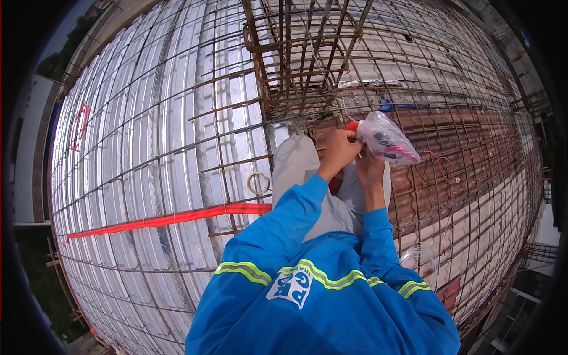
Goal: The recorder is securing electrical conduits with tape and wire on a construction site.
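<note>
A clear plastic bag (387, 139) with dark and pink-red contents sits just beyond my hands, in front of my knees. At its neck, on the left end, shows something red (352, 126). My left hand (339, 152) is closed at that red part, its thumb and finger pinched together. Close beside it, my right hand (371, 170) is raised under the near side of the bag with its fingers bent. What lies between the fingertips of the two hands is too small to make out. Both arms are in blue sleeves, and my grey-trousered knees are bent.
A rebar mesh (177, 155) spreads over ribbed silver metal decking (171, 118) and rusty sheets (467, 142). Ahead rises a rebar column cage (303, 71). A long red bundle (177, 220) and a beige ring (258, 193) lie left; a thin pink line (445, 163) trails right.
</note>
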Demonstrator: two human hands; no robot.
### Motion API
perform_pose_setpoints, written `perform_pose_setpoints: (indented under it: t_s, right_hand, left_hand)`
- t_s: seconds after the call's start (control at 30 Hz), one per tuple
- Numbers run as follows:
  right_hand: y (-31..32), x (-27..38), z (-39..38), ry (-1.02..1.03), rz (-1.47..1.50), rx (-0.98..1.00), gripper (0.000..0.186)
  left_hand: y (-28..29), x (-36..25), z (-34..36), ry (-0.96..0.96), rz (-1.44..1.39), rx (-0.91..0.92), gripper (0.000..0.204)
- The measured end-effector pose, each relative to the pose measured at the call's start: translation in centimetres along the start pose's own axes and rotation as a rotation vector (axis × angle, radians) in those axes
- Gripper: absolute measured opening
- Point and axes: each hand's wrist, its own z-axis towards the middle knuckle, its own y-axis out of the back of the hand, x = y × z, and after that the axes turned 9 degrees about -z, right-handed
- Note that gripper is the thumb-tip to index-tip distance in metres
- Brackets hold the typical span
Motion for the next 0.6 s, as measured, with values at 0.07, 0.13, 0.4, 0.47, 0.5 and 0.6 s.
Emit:
perform_pose_setpoints:
  t_s: [0.07, 0.13, 0.4, 0.47, 0.5, 0.6]
  right_hand:
    - [-0.7, 0.3, -0.1, 0.063, -0.039, 0.144, 0.031]
    - [-0.4, 0.1, 0.7, 0.082, -0.071, 0.221, 0.031]
    - [1.8, -0.6, 2.6, -0.055, 0.037, 0.327, 0.027]
    - [1.8, -0.8, 2.8, -0.109, -0.006, 0.351, 0.030]
    - [2.0, -1.0, 2.7, -0.112, -0.005, 0.354, 0.030]
    - [0.3, -0.7, 1.7, -0.098, 0.028, 0.379, 0.034]
  left_hand:
    - [0.2, 1.7, 1.0, 0.129, -0.160, 0.013, 0.015]
    - [0.2, 2.6, 1.5, 0.257, -0.320, 0.036, 0.015]
    - [1.4, 2.7, 1.8, 0.692, -0.853, 0.137, 0.011]
    - [1.7, 3.2, 1.9, 0.699, -0.888, 0.144, 0.012]
    - [1.8, 3.4, 2.0, 0.707, -0.920, 0.159, 0.012]
    - [2.4, 3.0, 2.0, 0.714, -0.847, 0.157, 0.011]
